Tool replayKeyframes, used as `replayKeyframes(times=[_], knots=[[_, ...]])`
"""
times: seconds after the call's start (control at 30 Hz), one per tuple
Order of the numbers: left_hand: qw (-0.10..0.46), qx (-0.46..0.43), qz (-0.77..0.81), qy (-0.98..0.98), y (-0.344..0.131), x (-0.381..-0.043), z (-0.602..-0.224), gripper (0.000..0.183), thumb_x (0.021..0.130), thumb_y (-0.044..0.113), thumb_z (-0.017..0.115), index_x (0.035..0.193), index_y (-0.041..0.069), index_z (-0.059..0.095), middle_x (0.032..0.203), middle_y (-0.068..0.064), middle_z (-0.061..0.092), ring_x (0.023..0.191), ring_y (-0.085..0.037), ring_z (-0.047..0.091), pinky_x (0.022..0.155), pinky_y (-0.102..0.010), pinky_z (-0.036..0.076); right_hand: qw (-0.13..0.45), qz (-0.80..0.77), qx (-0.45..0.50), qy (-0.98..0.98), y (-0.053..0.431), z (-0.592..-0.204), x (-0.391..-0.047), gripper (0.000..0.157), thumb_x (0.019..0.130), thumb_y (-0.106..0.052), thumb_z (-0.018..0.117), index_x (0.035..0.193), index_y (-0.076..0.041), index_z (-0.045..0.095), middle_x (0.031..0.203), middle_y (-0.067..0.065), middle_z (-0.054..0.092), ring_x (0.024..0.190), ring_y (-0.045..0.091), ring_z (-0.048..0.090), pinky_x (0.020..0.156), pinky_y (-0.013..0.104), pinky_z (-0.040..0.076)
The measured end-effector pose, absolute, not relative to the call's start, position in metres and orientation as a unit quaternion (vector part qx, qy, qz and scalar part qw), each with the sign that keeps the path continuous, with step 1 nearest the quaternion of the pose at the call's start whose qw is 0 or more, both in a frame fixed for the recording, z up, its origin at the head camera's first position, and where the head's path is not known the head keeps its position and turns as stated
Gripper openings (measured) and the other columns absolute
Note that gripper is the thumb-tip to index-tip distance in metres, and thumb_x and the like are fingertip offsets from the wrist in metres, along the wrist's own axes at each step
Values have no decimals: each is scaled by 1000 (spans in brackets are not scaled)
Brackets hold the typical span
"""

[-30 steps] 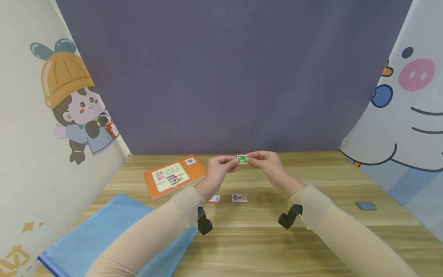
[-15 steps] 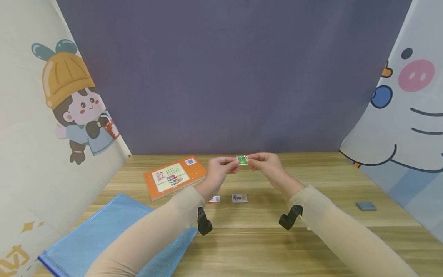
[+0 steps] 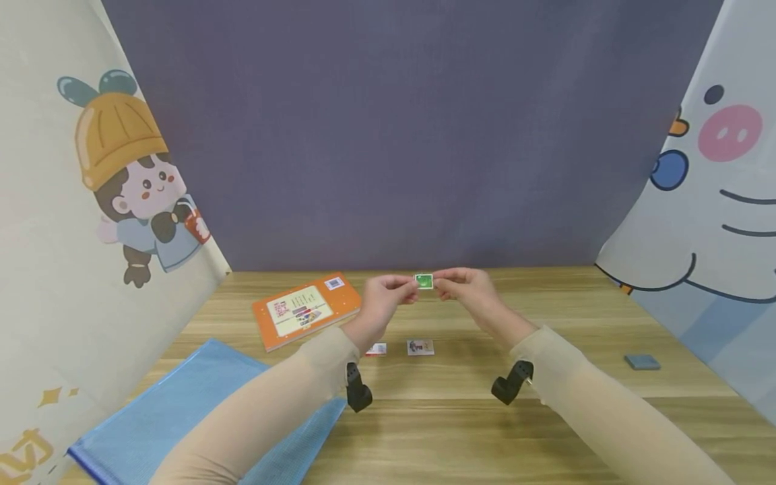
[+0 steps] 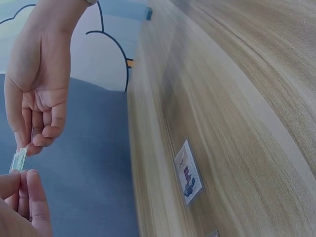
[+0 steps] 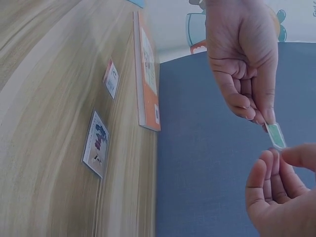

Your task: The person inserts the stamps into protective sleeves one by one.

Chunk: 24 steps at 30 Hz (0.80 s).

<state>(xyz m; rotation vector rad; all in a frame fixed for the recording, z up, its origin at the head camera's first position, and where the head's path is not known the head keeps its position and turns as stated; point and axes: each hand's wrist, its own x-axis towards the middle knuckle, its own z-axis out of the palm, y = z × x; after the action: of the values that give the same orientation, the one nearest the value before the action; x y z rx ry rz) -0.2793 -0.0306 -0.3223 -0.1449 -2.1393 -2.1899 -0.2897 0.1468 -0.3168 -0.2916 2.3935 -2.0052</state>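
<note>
A small green card with a pale border [image 3: 424, 281] is held up above the far part of the table. My left hand [image 3: 383, 300] pinches its left edge between thumb and fingers, and my right hand [image 3: 473, 295] pinches the right edge. From the left wrist view, the card [image 4: 19, 160] shows nearly edge-on between both sets of fingertips. The right wrist view shows its pale green face [image 5: 275, 135]. Below the hands, a small picture card [image 3: 420, 347] lies flat on the table. Left of that lies a red-and-white card [image 3: 376, 349], partly covered by my left wrist.
An orange book [image 3: 264, 316] lies at the back left. In front of it, a blue mesh pouch [image 3: 200, 404] spreads under my left forearm. A small grey-blue flat block [image 3: 641, 362] sits far right. A dark curtain [image 3: 412, 135] hangs behind the wooden table [image 3: 545, 303].
The green card tilts slightly between the fingers, and the bright glare on it half a second ago has faded. Both hands dip very slightly, keeping their pinch.
</note>
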Motion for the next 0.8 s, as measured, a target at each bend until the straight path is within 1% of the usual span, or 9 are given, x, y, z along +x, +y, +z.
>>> replayKeyframes(times=[0.07, 0.17, 0.27, 0.37, 0.47, 0.6, 0.7, 0.8], knots=[[37, -43, -714, -698, -31, -279, -322, 17, 89, 4, 69, 101, -8, 70, 94, -21, 72, 79, -25, 71, 78, -32, 61, 1, -650, -104, 753, 148, -317, -289, 33, 93, -12, 65, 119, 8, 61, 97, 7, 71, 83, 13, 66, 79, 26, 58], [37, -42, -716, -696, -31, -279, -322, 17, 88, 3, 69, 101, -8, 70, 95, -22, 71, 74, -21, 70, 78, -33, 61, 0, -659, -125, 742, 150, -316, -289, 36, 93, -12, 64, 122, 9, 58, 98, 6, 71, 84, 12, 67, 79, 25, 59], [34, -42, -717, -695, -31, -280, -324, 17, 88, 3, 69, 101, -8, 69, 91, -19, 72, 68, -14, 67, 78, -33, 61, -1, -656, -138, 742, 151, -316, -288, 39, 93, -9, 64, 126, 8, 55, 107, 13, 70, 84, 10, 68, 79, 24, 59], [23, -42, -717, -696, -29, -280, -326, 17, 88, 4, 69, 101, -7, 70, 90, -17, 72, 66, -10, 65, 77, -32, 61, 0, -643, -143, 752, 153, -317, -288, 41, 92, -6, 65, 129, 6, 54, 118, 21, 65, 86, 8, 67, 82, 23, 58], [7, -41, -715, -697, -28, -280, -328, 17, 88, 7, 70, 101, -4, 70, 94, -18, 72, 69, -11, 66, 77, -31, 61, -1, -621, -147, 770, 155, -318, -287, 42, 90, -5, 66, 130, 2, 55, 122, 20, 63, 90, 8, 67, 85, 23, 57], [-11, -44, -715, -698, -26, -280, -331, 21, 87, 9, 71, 104, -3, 69, 99, -19, 71, 76, -16, 68, 79, -31, 61, -8, -586, -158, 795, 158, -320, -285, 41, 90, -7, 68, 129, -3, 57, 121, 17, 64, 91, 7, 67, 88, 28, 57], [-18, -49, -717, -696, -24, -280, -334, 24, 87, 9, 71, 107, -3, 68, 101, -21, 71, 78, -17, 69, 80, -31, 60, -9, -571, -160, 805, 162, -321, -283, 40, 90, -8, 68, 128, -3, 58, 120, 16, 65, 92, 8, 67, 91, 31, 56], [-22, -55, -722, -690, -21, -279, -335, 25, 87, 7, 71, 109, -5, 66, 103, -24, 69, 76, -15, 68, 79, -31, 61, -7, -568, -147, 809, 165, -322, -282, 39, 90, -9, 68, 127, -3, 59, 120, 15, 66, 94, 11, 68, 96, 35, 54]])
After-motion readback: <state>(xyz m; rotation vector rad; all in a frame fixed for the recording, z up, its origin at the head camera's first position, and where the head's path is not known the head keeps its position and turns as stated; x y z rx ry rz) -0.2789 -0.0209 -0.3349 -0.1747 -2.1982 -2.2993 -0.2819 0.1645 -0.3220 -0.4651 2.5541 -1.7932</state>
